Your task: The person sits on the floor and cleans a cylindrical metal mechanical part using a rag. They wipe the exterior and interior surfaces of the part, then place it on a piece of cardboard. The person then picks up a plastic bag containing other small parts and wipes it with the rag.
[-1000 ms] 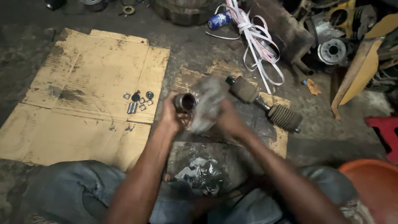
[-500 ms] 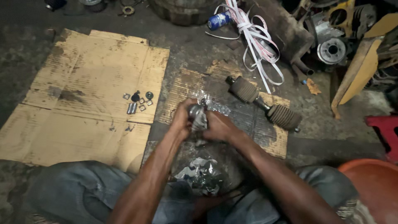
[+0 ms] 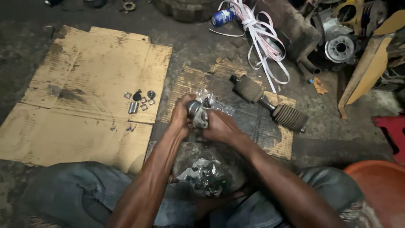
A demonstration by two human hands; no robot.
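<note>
My left hand point(image 3: 180, 115) grips a round grey metal joint part point(image 3: 194, 107) held over the floor in front of my knees. My right hand point(image 3: 220, 126) presses a crumpled clear plastic bag point(image 3: 211, 105) against that part; both hands touch it. Lower, between my legs, lies another crumpled greasy plastic bag point(image 3: 204, 177). Just right of my hands a drive shaft with two ribbed rubber boots point(image 3: 270, 103) rests on a dirty cardboard piece point(image 3: 270, 135).
A large flattened cardboard sheet point(image 3: 84, 93) lies left, carrying several small nuts, washers and a short cylinder point(image 3: 139, 101). White strapping point(image 3: 261, 42), a blue can point(image 3: 222, 17) and metal car parts point(image 3: 339, 48) sit at the back. An orange tub point(image 3: 379, 190) stands at right.
My hands have come together and dropped slightly nearer to me; the metal part, open-ended toward the camera a second ago, is now wrapped closer between both hands with the plastic.
</note>
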